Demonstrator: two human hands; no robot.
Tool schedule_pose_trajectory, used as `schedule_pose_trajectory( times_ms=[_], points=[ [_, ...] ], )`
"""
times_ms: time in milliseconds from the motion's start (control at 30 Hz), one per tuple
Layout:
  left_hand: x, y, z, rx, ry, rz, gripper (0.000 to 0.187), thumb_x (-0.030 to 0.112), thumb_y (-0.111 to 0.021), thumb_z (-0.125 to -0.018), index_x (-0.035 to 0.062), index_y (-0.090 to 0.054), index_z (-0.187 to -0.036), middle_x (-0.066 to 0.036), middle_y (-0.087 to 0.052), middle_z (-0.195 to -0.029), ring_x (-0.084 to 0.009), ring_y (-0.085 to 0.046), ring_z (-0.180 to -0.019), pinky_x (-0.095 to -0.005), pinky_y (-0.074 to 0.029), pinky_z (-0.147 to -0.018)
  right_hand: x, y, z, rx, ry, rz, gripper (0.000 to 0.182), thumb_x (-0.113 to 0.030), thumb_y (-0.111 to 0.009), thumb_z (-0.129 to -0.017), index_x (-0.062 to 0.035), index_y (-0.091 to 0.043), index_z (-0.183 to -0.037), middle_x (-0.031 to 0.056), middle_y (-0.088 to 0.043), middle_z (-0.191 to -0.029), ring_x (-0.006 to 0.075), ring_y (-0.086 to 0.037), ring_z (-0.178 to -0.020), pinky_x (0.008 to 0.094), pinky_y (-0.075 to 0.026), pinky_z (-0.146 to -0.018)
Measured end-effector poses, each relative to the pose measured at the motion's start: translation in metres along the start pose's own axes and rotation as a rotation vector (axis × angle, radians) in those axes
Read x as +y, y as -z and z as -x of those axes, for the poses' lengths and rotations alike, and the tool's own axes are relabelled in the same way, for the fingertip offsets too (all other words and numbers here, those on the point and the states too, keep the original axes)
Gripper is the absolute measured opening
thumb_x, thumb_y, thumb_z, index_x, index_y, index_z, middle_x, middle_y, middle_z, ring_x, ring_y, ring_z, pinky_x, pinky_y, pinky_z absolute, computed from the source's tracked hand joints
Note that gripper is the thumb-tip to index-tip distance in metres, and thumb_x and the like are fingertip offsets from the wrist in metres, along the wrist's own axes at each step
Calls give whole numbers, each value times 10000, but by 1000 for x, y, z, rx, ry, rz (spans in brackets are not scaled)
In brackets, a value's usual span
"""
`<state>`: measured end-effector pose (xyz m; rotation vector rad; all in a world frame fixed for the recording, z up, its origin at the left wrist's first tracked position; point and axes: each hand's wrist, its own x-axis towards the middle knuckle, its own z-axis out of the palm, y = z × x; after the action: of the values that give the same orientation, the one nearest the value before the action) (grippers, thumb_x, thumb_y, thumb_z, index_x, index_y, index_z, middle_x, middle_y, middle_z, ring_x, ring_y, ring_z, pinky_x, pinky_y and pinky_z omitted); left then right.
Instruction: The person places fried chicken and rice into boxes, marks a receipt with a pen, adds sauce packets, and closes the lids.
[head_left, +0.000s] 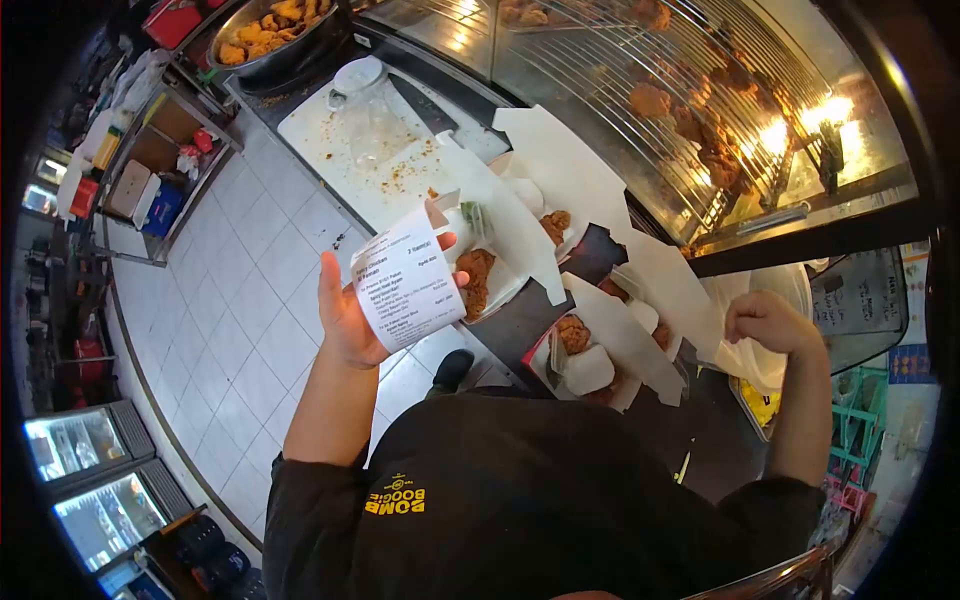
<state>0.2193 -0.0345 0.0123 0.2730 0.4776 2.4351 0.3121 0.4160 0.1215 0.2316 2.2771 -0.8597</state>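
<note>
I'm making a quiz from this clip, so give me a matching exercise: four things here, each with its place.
Things:
1. receipt
2. knife
3. metal bowl of fried chicken
4. right hand

Places:
A. on the white cutting board
B. in the left hand
C. beside the open food boxes
D. top of view, past the cutting board

Pairs: 1-B, 2-A, 3-D, 4-C

White tiled floor (230, 290) at left. Lit glass-front fridges (95, 470) lower left. Open shelf unit (160, 150) w/ boxes upper left. Glass warmer cabinet (640, 90) w/ wire racks, bright lamps inside (800, 125), upper right. Metal bowl (275, 40) top.
</note>
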Motion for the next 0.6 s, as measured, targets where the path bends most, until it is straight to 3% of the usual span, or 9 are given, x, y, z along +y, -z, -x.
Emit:
schedule_pose_trajectory(
  times_ms=[33, 133, 200, 267, 300, 333, 567, 600],
  points=[
    [-5, -2, 0, -10, 4, -23, 999, 777, -371, -739, 75, -196, -1428, -232, -312, -1394, -469, -460, -1133, -553, -445, -871, 10, 17, 3, -133, -111, 37, 111, -74, -510, -753, -7, -588, -708, 52, -608, -700, 143, -587, -659, 267, -475, -650],
    [-15, -4, 0, -35, 8, -59, 1020, 791, -370, -728, 77, -181, -1432, -216, -317, -1399, -460, -445, -1155, -530, -425, -909, 99, 47, -8, 7, -352, -203, 137, -104, -492, -776, -28, -605, -797, 62, -615, -756, 159, -586, -653, 300, -501, -647],
    [-20, -3, 0, -20, -4, -53, 1026, 797, -369, -722, 78, -184, -1431, -218, -317, -1398, -461, -446, -1154, -530, -422, -912, 158, 30, -31, 265, -441, -399, 239, -151, -492, -822, -41, -587, -1012, 108, -616, -949, 202, -613, -781, 353, -525, -647],
    [-25, -6, 0, 23, -7, -36, 1023, 798, -368, -722, 81, -191, -1429, -220, -323, -1393, -461, -446, -1154, -530, -417, -919, 156, 5, -55, 112, -430, -276, 308, -205, -538, -841, -54, -582, -1105, 127, -610, -1039, 230, -608, -878, 378, -511, -689],
    [-25, -9, 1, 43, -4, -32, 1021, 799, -367, -722, 82, -194, -1429, -222, -326, -1390, -462, -446, -1154, -530, -415, -922, 198, -2, -82, -7, -424, -338, 336, -226, -559, -843, -65, -578, -1138, 137, -606, -1071, 246, -607, -897, 391, -503, -717],
    [-26, -10, 1, 33, -10, -33, 1023, 798, -372, -721, 79, -197, -1427, -220, -326, -1390, -460, -444, -1157, -529, -412, -925, 199, -14, -94, -48, -416, -280, 330, -228, -559, -844, -64, -583, -1129, 137, -608, -1068, 247, -608, -896, 389, -501, -718],
    [-26, -16, -6, -36, -2, 19, 996, 773, -383, -744, 45, -236, -1408, -205, -348, -1375, -428, -439, -1176, -502, -396, -954, 194, -40, -125, -18, -196, 46, 297, -244, -562, -847, -52, -616, -1068, 134, -626, -1046, 254, -613, -894, 372, -486, -731],
    [-25, -14, -5, -4, 2, -11, 991, 777, -365, -746, 54, -234, -1411, -216, -331, -1383, -444, -431, -1178, -531, -398, -938, 193, -34, -124, 7, -162, 68, 294, -246, -563, -847, -51, -621, -1059, 133, -629, -1042, 255, -614, -893, 369, -484, -733]
  ],
)
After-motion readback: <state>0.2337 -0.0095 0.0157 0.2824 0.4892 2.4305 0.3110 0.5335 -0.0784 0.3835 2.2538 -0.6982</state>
